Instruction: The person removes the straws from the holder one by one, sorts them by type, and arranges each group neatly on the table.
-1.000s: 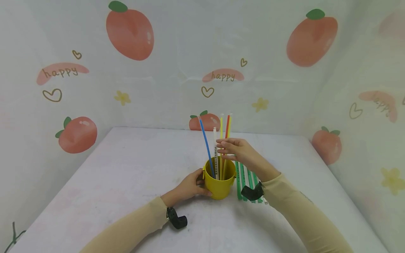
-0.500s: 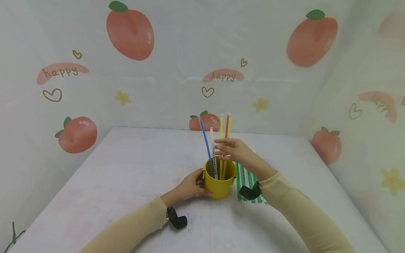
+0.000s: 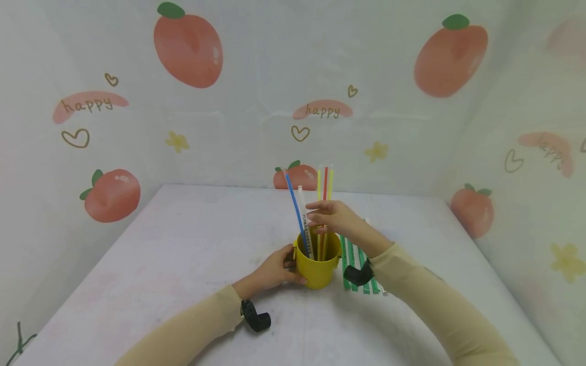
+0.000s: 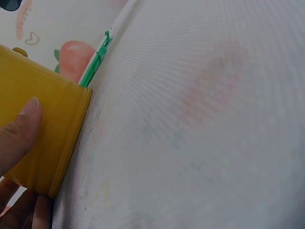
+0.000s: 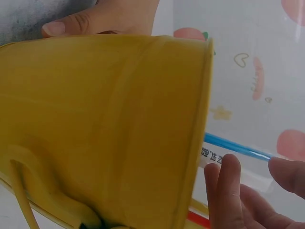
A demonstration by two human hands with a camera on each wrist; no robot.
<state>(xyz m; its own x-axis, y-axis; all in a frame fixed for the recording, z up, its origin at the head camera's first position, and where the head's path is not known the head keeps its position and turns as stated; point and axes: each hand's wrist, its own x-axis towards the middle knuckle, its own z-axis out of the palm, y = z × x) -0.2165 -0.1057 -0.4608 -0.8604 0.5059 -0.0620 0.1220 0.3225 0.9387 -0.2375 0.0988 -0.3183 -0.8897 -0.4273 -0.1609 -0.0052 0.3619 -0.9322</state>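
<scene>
Two hands at a yellow bucket of straws on the counter

The left hand (image 3: 271, 270) is wrapped around the 9 o'clock side of the yellow bucket (image 3: 317, 265), which stands upright on the white counter (image 3: 183, 244). From the bucket rise a blue straw (image 3: 294, 203) leaning toward 11 o'clock, a white printed straw (image 3: 305, 218), and yellow and red straws (image 3: 324, 183) nearly upright. The right hand (image 3: 331, 218) is above the rim, its fingers pinching the white printed straw. Green straws (image 3: 354, 256) lie flat at the bucket's 3 o'clock side.
</scene>
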